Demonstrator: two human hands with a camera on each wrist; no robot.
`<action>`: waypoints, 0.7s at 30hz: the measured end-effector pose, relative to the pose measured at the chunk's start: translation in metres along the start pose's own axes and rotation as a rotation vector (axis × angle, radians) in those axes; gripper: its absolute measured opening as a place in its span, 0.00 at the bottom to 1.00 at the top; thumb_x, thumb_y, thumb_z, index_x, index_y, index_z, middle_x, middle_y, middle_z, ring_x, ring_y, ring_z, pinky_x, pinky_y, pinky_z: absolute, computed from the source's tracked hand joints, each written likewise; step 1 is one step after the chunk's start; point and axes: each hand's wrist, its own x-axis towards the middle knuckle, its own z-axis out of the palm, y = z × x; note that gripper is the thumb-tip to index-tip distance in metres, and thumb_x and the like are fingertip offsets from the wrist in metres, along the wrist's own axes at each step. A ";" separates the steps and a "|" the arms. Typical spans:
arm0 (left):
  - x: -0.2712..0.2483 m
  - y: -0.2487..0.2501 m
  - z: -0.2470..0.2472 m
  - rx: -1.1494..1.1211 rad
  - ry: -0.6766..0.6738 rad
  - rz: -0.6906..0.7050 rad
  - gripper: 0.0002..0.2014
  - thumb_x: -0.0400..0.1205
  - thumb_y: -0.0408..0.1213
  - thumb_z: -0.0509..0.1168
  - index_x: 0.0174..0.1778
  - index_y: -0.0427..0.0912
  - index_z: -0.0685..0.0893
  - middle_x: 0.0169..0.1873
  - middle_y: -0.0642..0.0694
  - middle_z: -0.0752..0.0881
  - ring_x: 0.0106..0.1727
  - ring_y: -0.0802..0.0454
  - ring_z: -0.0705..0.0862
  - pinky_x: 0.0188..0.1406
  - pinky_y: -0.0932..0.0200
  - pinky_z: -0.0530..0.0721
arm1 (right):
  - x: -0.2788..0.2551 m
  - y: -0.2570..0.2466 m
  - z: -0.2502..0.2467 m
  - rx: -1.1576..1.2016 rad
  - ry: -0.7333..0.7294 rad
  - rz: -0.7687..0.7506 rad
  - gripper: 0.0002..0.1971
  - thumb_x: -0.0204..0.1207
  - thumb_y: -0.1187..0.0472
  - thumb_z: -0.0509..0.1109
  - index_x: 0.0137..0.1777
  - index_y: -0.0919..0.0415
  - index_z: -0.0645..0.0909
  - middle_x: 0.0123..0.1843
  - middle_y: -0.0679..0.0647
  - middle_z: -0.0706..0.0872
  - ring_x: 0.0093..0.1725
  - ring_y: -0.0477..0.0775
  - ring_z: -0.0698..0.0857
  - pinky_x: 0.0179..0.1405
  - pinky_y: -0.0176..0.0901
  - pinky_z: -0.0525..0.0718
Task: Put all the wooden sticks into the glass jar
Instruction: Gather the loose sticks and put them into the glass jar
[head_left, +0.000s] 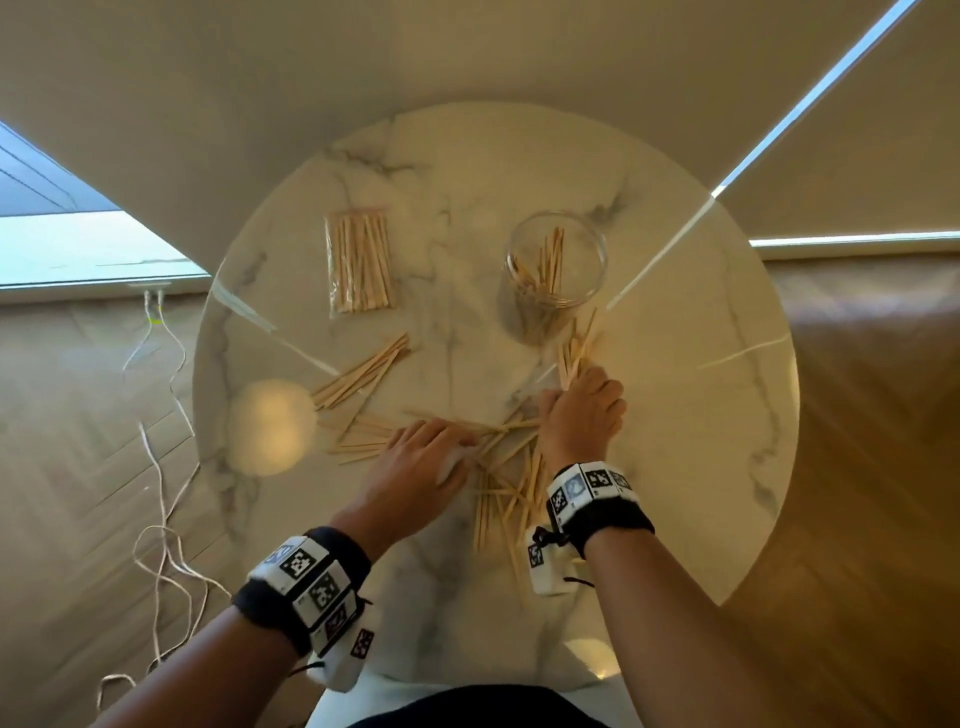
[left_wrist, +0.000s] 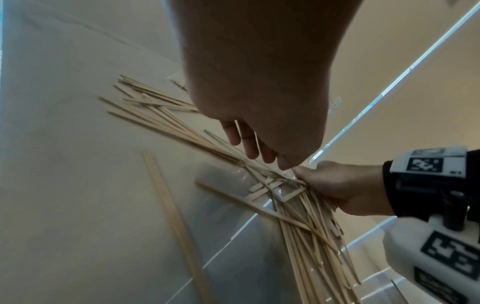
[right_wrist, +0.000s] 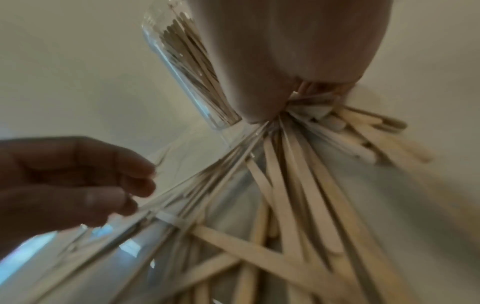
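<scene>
A glass jar stands upright at the back right of the marble table, with several wooden sticks in it; its wall also shows in the right wrist view. My right hand grips a bundle of sticks just in front of the jar, their ends fanning out. More loose sticks lie crossed beneath both hands, and another heap lies to the left. My left hand rests on the scattered sticks, its fingers relaxed and touching them.
A clear bag of sticks lies at the back left of the table. A crumpled clear wrapper shows under my left hand. White cables trail on the floor to the left. The round table edge curves close to my body.
</scene>
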 end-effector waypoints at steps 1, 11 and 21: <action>-0.004 -0.004 -0.002 -0.017 -0.013 0.020 0.16 0.87 0.51 0.59 0.65 0.53 0.84 0.62 0.53 0.87 0.64 0.48 0.85 0.67 0.46 0.82 | 0.000 0.001 0.001 -0.007 0.006 -0.018 0.28 0.80 0.56 0.69 0.75 0.72 0.69 0.69 0.70 0.76 0.66 0.73 0.77 0.64 0.63 0.78; -0.032 -0.017 -0.002 -0.022 -0.065 0.195 0.13 0.83 0.43 0.63 0.63 0.52 0.85 0.59 0.53 0.88 0.61 0.50 0.87 0.65 0.45 0.86 | 0.019 -0.004 -0.010 -0.184 -0.066 -0.104 0.26 0.85 0.52 0.66 0.75 0.70 0.67 0.70 0.67 0.77 0.67 0.69 0.80 0.64 0.60 0.82; -0.054 -0.021 0.004 -0.045 0.035 0.226 0.09 0.87 0.41 0.67 0.62 0.52 0.86 0.56 0.55 0.87 0.56 0.53 0.87 0.58 0.48 0.87 | 0.031 0.011 -0.036 0.233 -0.101 -0.144 0.17 0.88 0.60 0.61 0.70 0.72 0.66 0.59 0.69 0.83 0.55 0.74 0.85 0.49 0.61 0.81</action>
